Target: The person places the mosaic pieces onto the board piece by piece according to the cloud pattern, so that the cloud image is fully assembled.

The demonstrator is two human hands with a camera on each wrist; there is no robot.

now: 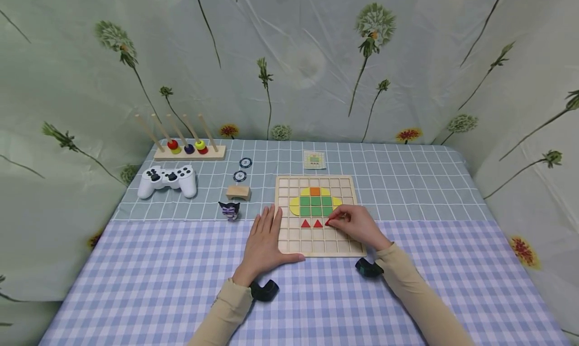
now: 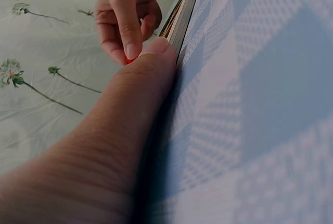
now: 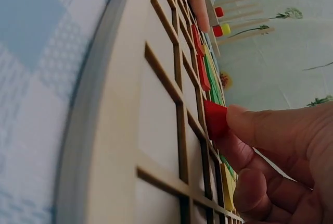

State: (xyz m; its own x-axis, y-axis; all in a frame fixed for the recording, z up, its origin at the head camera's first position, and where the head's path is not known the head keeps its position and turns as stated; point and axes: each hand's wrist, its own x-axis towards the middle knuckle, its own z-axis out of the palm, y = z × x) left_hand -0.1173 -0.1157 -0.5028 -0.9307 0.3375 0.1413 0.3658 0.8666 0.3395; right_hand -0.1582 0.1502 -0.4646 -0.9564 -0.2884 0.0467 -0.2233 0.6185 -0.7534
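Note:
My right hand (image 1: 357, 224) pinches a red triangle tile (image 3: 216, 120) between thumb and finger, right at a cell of the wooden grid board (image 1: 289, 246). Two more red triangles (image 1: 305, 224) lie in the same row to its left. Above them, green square tiles (image 1: 315, 206) form a block with yellow rounded tiles (image 1: 294, 206) at its sides. An orange square (image 1: 314, 191) sits on top between yellow corner tiles. My left hand (image 1: 263, 240) lies with straight fingers along the board's left edge, its thumb at the front edge.
A small pattern card (image 1: 314, 160) lies behind the board. To the left are a white game controller (image 1: 167, 180), a wooden peg stand (image 1: 190, 153) with coloured beads, two round chips (image 1: 239, 176), a wooden arch block (image 1: 238, 192) and a small dark figurine (image 1: 229, 210).

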